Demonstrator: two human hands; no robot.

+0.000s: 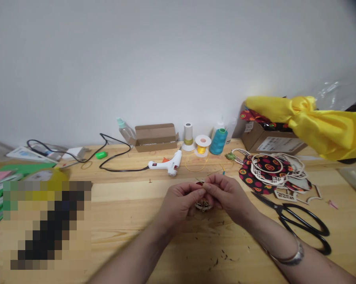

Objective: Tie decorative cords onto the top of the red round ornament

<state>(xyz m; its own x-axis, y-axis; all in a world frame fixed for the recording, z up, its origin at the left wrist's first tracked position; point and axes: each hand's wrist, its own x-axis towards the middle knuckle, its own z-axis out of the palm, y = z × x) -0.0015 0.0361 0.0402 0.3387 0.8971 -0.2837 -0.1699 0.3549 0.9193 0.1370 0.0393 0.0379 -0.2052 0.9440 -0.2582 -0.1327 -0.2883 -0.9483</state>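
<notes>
My left hand (184,199) and my right hand (223,193) meet over the middle of the table, fingertips pinched together. Between them they hold a small openwork ornament (203,205), pale with a lattice pattern and a bit of dark red at its top. My fingers cover most of it. Whether the fingertips also grip a thread or a needle is too small to make out. Just beyond the hands, a loop of yellow cord (196,170) runs from a white spool (203,146).
A white glue gun (166,165) with a black cable lies behind my hands. Black scissors (296,221) rest at the right, near patterned fabric and wooden cutouts (267,171). Along the wall stand a blue thread cone (218,141), an open cardboard box (156,138) and a carton (267,138) with yellow cloth.
</notes>
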